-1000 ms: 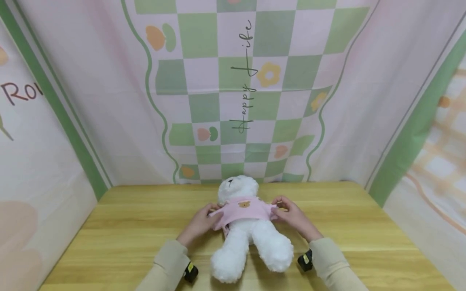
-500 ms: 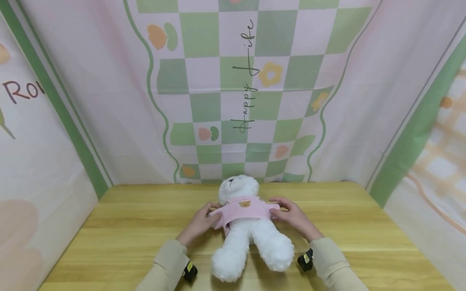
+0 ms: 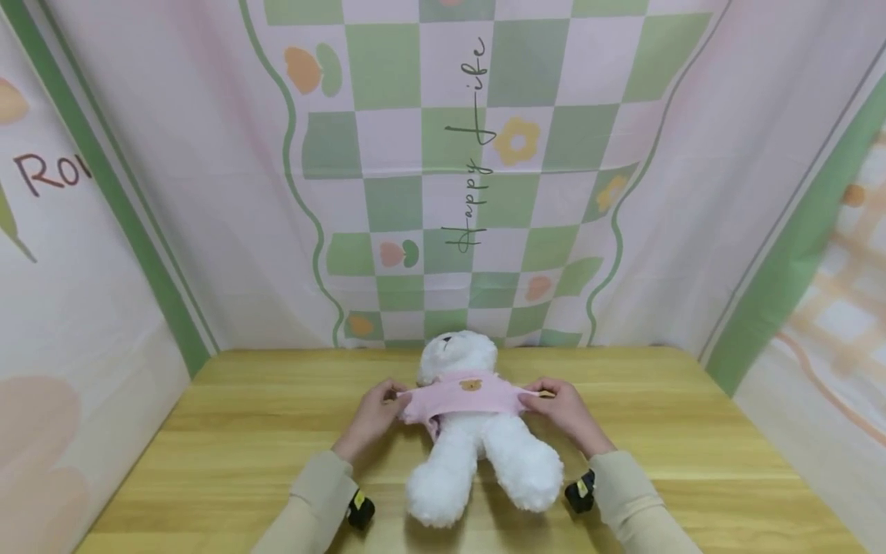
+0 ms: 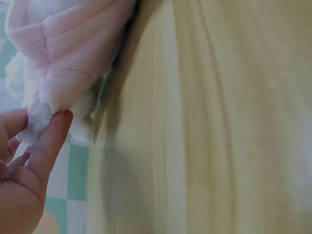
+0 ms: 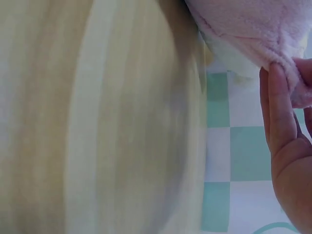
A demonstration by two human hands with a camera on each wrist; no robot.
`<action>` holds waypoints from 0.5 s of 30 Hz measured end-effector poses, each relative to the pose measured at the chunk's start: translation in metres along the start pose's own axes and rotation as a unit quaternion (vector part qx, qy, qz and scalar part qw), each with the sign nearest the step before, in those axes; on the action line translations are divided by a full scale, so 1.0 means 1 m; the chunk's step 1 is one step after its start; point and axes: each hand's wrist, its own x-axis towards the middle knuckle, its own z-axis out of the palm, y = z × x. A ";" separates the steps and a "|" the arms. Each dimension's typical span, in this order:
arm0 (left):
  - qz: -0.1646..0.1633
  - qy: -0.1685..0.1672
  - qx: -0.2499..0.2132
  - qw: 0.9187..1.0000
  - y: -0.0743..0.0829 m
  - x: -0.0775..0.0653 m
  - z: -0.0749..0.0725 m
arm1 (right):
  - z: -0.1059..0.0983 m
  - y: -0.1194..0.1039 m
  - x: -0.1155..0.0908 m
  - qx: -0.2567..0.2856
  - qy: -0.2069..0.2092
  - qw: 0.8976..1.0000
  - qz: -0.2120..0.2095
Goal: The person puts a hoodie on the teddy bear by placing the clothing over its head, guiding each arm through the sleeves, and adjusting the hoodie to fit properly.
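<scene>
A white plush bear (image 3: pixel 446 481) in a pink shirt (image 3: pixel 453 400) lies on its back, legs pointing toward me. The shirt has a small brown bear patch (image 3: pixel 471 385) on its front. My left hand (image 3: pixel 374 419) pinches the sleeve on the left; in the left wrist view a tuft of white fur (image 4: pixel 39 119) pokes out of the pink sleeve (image 4: pixel 68 53) between thumb and fingers. On the other side, my right hand (image 3: pixel 566 414) pinches the opposite sleeve, whose pink cloth (image 5: pixel 258 36) is bunched between the fingertips in the right wrist view. The sleeves are drawn outward.
The bear rests on a wooden table (image 3: pixel 242 431), its head (image 3: pixel 458 355) near the back edge. Behind it hangs a checkered green and white cloth (image 3: pixel 457 177). Patterned cloth walls (image 3: pixel 62 308) stand at both sides. A small black device (image 3: pixel 581 492) sits by each wrist.
Both hands have tightened into pinches on the sleeves and pulled them outward, so the shirt looks stretched wider. The bear has shifted slightly up and to the right in the head view.
</scene>
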 end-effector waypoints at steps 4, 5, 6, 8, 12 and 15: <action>0.008 0.012 0.012 1.000 0.001 0.004 0.002 | 0.000 -0.001 0.001 -0.006 0.004 1.000 0.012; 0.006 0.014 0.013 1.000 0.001 0.005 0.003 | 0.000 -0.002 0.001 -0.012 0.005 1.000 0.012; 0.004 0.017 0.016 1.000 0.000 0.006 0.003 | 0.000 -0.002 0.002 -0.018 0.004 1.000 0.010; -0.003 0.021 0.018 1.000 0.000 0.008 0.004 | 0.000 -0.004 0.003 -0.029 0.005 1.000 0.008; -0.021 0.021 0.023 0.999 -0.001 0.010 0.005 | 0.001 -0.007 0.003 -0.034 -0.004 0.999 0.007; -0.045 0.002 0.007 0.999 -0.002 0.009 0.003 | 0.001 -0.008 0.003 -0.010 -0.035 0.999 0.007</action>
